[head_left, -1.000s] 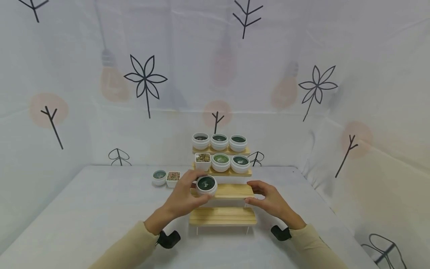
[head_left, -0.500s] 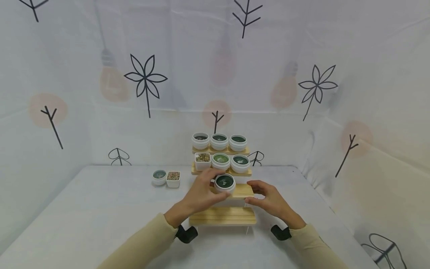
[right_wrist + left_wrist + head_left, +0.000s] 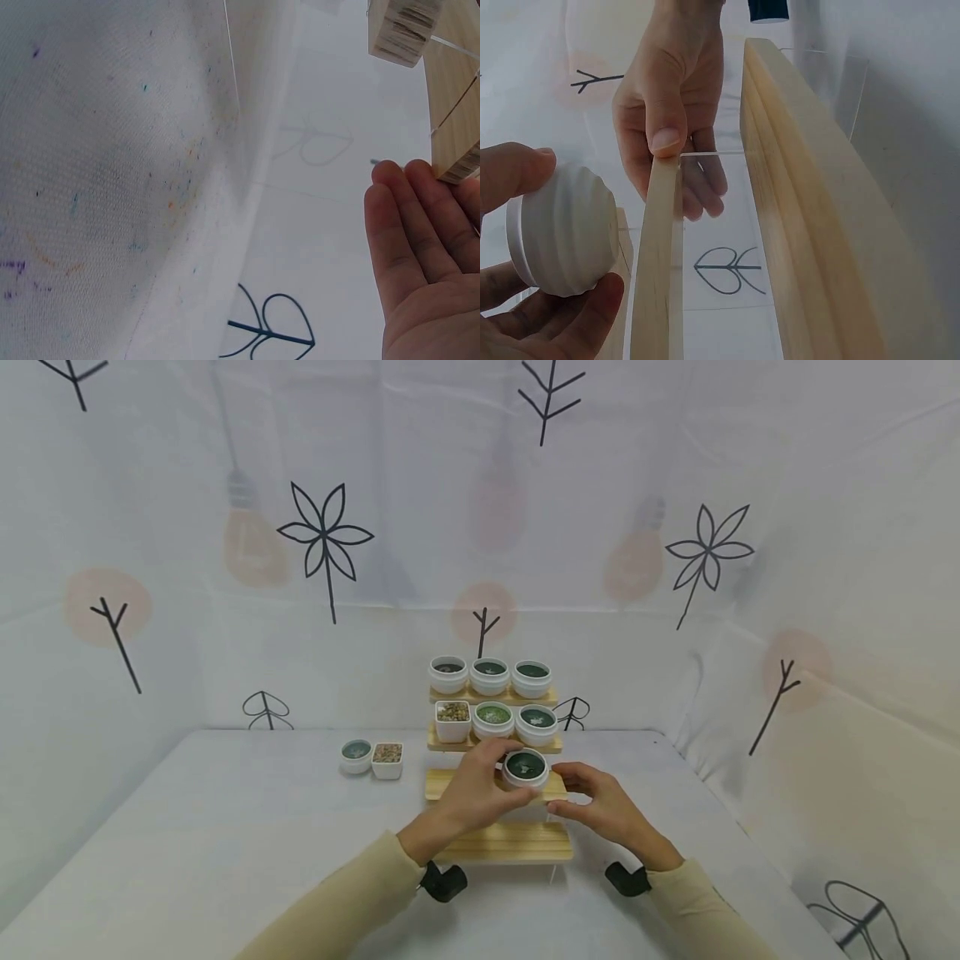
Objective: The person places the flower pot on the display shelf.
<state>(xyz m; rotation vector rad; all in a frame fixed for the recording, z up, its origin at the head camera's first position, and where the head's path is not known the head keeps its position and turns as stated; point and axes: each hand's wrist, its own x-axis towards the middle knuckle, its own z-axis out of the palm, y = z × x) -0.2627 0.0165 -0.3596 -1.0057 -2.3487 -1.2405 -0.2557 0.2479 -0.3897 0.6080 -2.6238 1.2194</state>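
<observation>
My left hand [image 3: 504,777] grips a round white ribbed pot [image 3: 525,767] filled with dark green, over the right part of the third step [image 3: 450,783] of a wooden tiered stand. Whether the pot touches the step I cannot tell. In the left wrist view the pot [image 3: 564,229] sits between my thumb and fingers. My right hand [image 3: 573,795] pinches the right end of that step, thumb on top [image 3: 666,135] and fingers underneath. The right wrist view shows only my palm [image 3: 420,285] beside the plank ends [image 3: 454,127].
The top step carries three round pots [image 3: 490,677]. The second step has a square pot [image 3: 453,721] and two round ones [image 3: 536,723]. The bottom step [image 3: 498,843] is bare. A round pot [image 3: 356,755] and a square pot [image 3: 387,759] stand on the table, left of the stand. Printed curtains close in all sides.
My left hand has carried the green-filled pot to the right along the third step, from its left end to near my right hand. The right hand has stayed put.
</observation>
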